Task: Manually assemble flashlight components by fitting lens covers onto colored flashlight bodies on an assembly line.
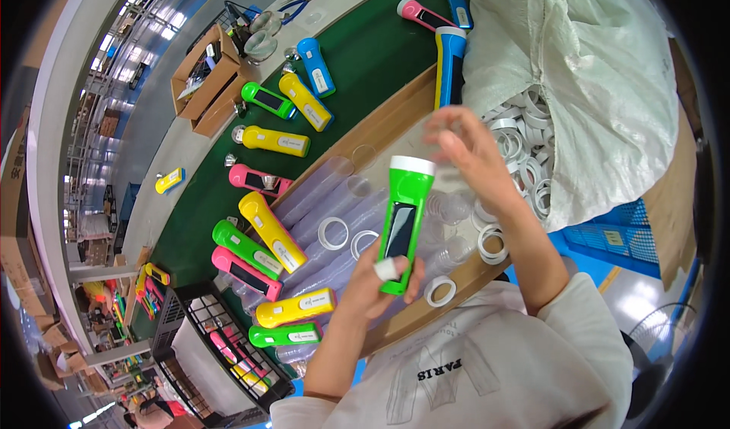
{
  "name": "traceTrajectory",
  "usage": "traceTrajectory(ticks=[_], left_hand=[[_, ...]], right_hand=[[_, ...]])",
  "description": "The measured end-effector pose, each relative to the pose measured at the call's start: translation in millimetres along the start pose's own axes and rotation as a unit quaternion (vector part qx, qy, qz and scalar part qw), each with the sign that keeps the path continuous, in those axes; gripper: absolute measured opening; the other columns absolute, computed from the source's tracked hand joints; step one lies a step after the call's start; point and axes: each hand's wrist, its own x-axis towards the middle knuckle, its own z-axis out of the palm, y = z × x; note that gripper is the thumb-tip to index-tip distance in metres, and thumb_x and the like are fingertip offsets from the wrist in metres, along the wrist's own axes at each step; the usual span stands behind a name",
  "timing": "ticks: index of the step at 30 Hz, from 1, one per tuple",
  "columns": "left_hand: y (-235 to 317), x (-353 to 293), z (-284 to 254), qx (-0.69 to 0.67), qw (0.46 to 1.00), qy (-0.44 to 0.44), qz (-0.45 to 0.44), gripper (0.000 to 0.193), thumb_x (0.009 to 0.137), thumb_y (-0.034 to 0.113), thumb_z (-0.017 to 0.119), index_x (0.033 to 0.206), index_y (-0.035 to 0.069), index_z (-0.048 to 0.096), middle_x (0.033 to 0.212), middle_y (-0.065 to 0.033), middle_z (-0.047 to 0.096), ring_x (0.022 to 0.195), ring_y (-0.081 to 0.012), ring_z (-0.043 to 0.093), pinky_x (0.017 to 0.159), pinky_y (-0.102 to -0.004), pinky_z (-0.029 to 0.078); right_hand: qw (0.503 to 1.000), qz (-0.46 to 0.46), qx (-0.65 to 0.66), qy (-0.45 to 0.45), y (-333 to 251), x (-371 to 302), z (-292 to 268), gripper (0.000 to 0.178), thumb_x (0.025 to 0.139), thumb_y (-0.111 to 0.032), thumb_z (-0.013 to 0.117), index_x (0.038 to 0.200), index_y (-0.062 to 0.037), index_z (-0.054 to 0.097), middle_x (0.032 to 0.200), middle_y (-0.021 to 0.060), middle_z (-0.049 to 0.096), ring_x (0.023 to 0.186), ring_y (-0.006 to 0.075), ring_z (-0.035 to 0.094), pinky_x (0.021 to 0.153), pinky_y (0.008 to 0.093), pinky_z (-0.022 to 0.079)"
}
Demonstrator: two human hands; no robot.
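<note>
My left hand (374, 286) is closed round the lower body of a green flashlight (408, 193), which stands nearly upright with a dark panel facing me. A white ring (413, 165) caps its wide upper end. White tape wraps my left thumb. Just above and right of that flashlight is my right hand (473, 154), slightly blurred, its fingers apart and nothing seen in them. Beneath both hands lies a shallow cardboard tray (395, 330) with clear plastic tubes (315, 193) and a few loose white rings (332, 233).
A white woven sack (601, 110) spills many white rings (525, 136) on the right. Yellow, green, pink and blue flashlights, one of them yellow (272, 231), lie along the green belt. A black crate (220, 353) stands lower left; an open cardboard box (209, 79) sits on the far ledge.
</note>
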Motion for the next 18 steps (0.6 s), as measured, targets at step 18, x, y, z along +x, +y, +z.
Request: traceTrajectory(ticks=[18], left_hand=[[165,250,-18,0.555,0.748,0.23,0.283,0.027,0.093,0.013,0.05,0.117,0.011,0.06,0.095,-0.0141,0.067,0.075,-0.0218,0.066,0.066,-0.0342,0.054]], right_hand=[[0.702,-0.009,-0.71,-0.046,31,60,-17,0.028,0.082,-0.036,0.067,0.099,-0.0145,0.059,0.078,0.0141,0.059,0.064,0.0276,0.064,0.049,0.038,0.049]])
